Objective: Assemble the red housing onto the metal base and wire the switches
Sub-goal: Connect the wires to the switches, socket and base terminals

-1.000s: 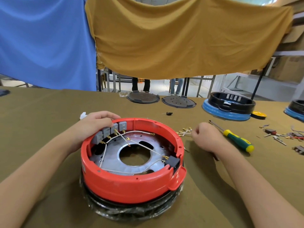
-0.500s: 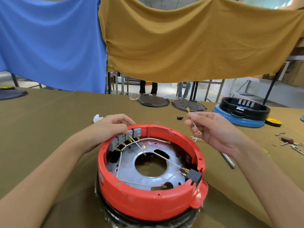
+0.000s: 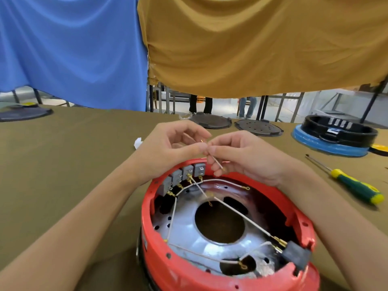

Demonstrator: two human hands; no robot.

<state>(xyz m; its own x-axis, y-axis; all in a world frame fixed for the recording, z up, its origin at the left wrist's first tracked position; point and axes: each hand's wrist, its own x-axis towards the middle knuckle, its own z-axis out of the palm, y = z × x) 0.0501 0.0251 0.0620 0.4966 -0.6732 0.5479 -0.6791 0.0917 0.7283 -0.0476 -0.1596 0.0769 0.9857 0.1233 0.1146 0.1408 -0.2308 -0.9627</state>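
Pinching one short wire (image 3: pixel 216 162), both hands (image 3: pixel 168 150) (image 3: pixel 241 156) hover over red housing (image 3: pixel 189 271); screwdriver (image 3: pixel 354 186) lies right.

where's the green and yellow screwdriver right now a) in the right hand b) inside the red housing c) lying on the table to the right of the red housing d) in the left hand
c: the screwdriver lies on the table to the right of the red housing, while both hands pinch a short wire above it.
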